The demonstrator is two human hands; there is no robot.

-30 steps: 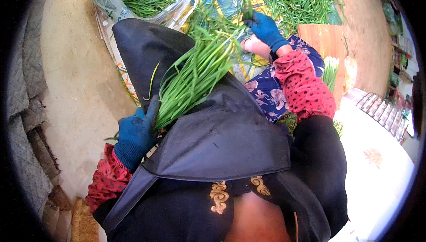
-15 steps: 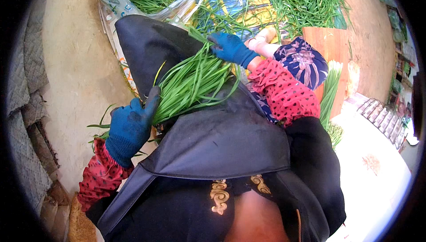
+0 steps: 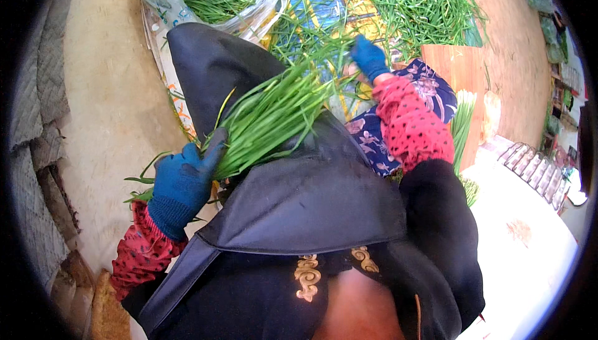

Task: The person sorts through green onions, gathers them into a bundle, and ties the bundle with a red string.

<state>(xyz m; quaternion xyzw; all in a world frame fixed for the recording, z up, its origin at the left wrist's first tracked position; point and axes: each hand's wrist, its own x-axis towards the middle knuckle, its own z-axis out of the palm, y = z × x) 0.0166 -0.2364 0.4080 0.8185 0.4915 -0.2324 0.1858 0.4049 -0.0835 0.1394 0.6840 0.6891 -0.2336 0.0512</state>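
Observation:
A thick bunch of green chives (image 3: 274, 119) lies slantwise across the black apron (image 3: 305, 203) on my lap. My left hand (image 3: 187, 175), in a blue glove, is closed around the lower end of this bunch, thumb on top; a few stray blades stick out behind it. Beyond the bunch's far tips, my right hand (image 3: 369, 58), gloved the same, is closed in a loose fist and slightly blurred. Thin green blades trail between the tips and its fingers, which seem to grip some of them.
A clear plastic bag (image 3: 168, 3) full of chives stands at the far left. Across the mat, a loose chive heap (image 3: 411, 3) spreads at the far right. A wooden board (image 3: 458, 69) and a neat chive bundle (image 3: 463, 128) lie to my right, near a grey tray (image 3: 539, 168).
My right hand has pulled away from the bunch's tips, up and to the right, with blades trailing. My left hand stays nearly in place on the bunch.

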